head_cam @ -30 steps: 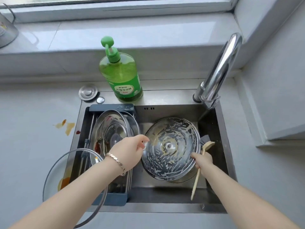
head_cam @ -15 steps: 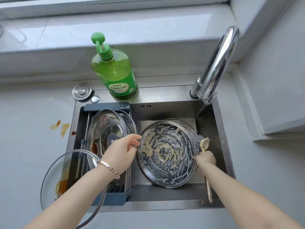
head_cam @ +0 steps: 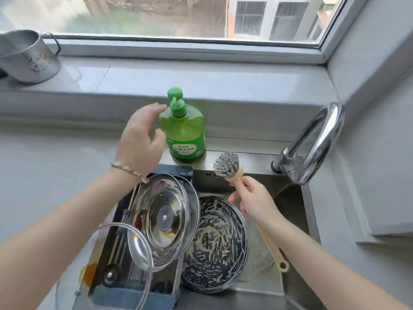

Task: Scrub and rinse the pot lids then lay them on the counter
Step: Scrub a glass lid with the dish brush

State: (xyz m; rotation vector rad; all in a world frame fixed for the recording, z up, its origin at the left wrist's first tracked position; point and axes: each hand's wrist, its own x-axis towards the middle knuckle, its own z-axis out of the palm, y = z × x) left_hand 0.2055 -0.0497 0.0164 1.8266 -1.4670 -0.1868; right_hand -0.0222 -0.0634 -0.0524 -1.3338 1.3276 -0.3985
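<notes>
The left hand (head_cam: pixel 138 139), its grip released from the soapy lid (head_cam: pixel 214 245) now lying in the sink (head_cam: pixel 297 209) just below the right hand (head_cam: pixel 252 198) clenching the brush (head_cam: pixel 226 167), spreads beside the soap bottle (head_cam: pixel 184 133), so re-soaping likely precedes rinsing.

The tap (head_cam: pixel 321 139) is finished in glossy metal, the soap bottle (head_cam: pixel 183 133) moulded in translucent plastic, the brush handle (head_cam: pixel 271 247) perhaps made of wood.
</notes>
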